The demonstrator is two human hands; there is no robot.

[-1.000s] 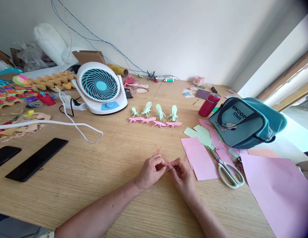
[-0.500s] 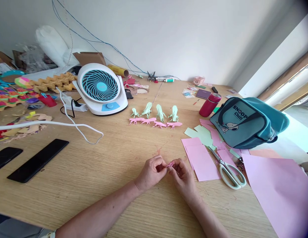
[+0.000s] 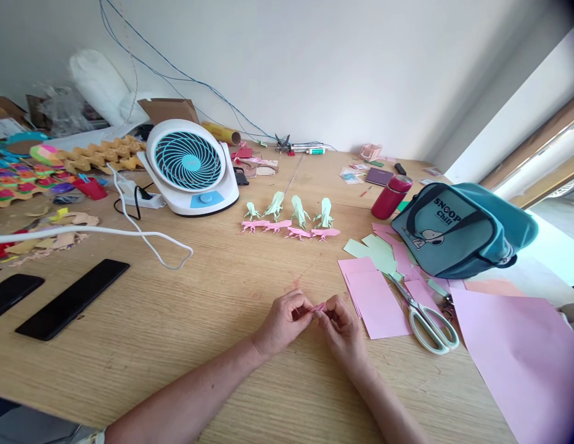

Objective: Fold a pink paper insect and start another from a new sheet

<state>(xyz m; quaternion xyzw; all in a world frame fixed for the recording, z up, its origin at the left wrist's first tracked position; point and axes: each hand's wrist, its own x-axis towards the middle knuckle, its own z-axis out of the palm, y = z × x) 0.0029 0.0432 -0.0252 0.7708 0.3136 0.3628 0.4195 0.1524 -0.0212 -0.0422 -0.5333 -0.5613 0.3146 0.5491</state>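
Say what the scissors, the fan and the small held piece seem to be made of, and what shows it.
Scissors: smooth metal blades, grey and shiny; handles probably plastic, being pale and evenly coloured.
Fan: likely hard moulded plastic, with a smooth white casing and thin blue grille ribs.
Pink piece: probably matt paper, matching the nearby sheets' colour; fingers hide most.

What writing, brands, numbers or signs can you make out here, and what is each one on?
"SNOOP Chill" on the teal bag, above a cartoon dog.
Too small to read: any print on the green-and-white tube or the fan.
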